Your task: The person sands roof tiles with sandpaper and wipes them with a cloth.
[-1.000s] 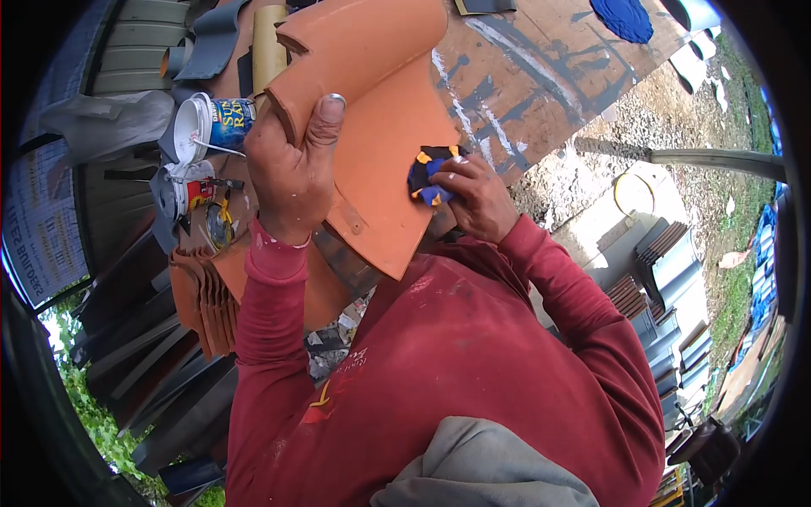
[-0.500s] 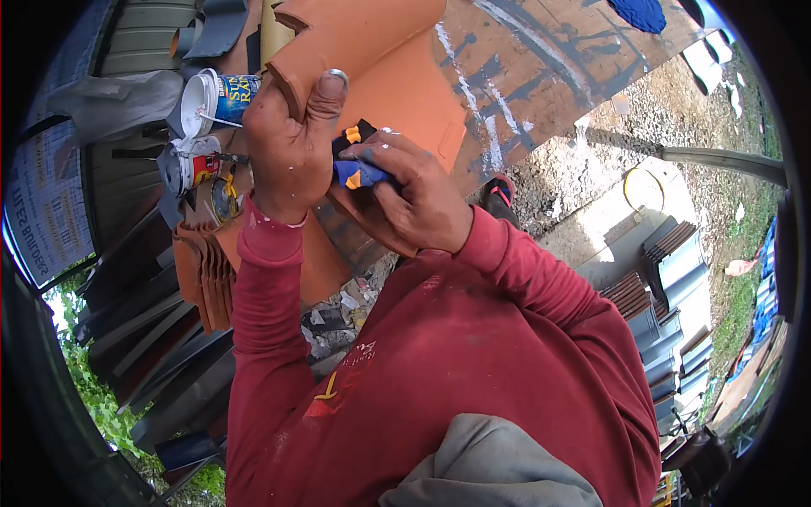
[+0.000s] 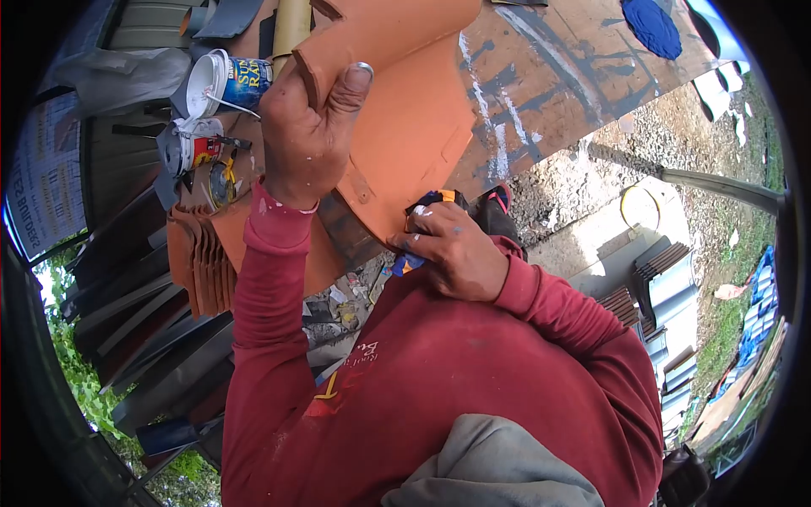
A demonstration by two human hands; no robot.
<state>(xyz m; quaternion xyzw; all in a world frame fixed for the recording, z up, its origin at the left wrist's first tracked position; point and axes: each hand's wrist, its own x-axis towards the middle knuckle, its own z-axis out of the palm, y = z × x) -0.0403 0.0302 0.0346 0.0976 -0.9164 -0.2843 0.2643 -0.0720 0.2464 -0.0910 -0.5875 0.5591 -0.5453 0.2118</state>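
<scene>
My left hand (image 3: pixel 308 135) grips the raised, curved edge of an orange clay roof tile (image 3: pixel 414 118), thumb on top. The tile is tilted up over the work table, its upper end cut off by the frame's top. My right hand (image 3: pixel 460 249) is closed around a bunched cloth (image 3: pixel 411 263) in blue, black and orange, at the tile's near lower edge. Folds of the cloth stick out above and below my fingers. White paint specks mark both hands.
A paint-smeared tabletop (image 3: pixel 557 76) bears a dark blue cloth (image 3: pixel 652 27). At the left stand a blue paint bucket (image 3: pixel 245 83) and a smaller paint can (image 3: pixel 205 150). Stacked orange tiles (image 3: pixel 198 262) lie below them. More tiles (image 3: pixel 667 279) stand on the ground at right.
My right hand has moved down and right with the cloth, from the tile's face near my left hand to its near edge. My left hand and the tile have shifted slightly right.
</scene>
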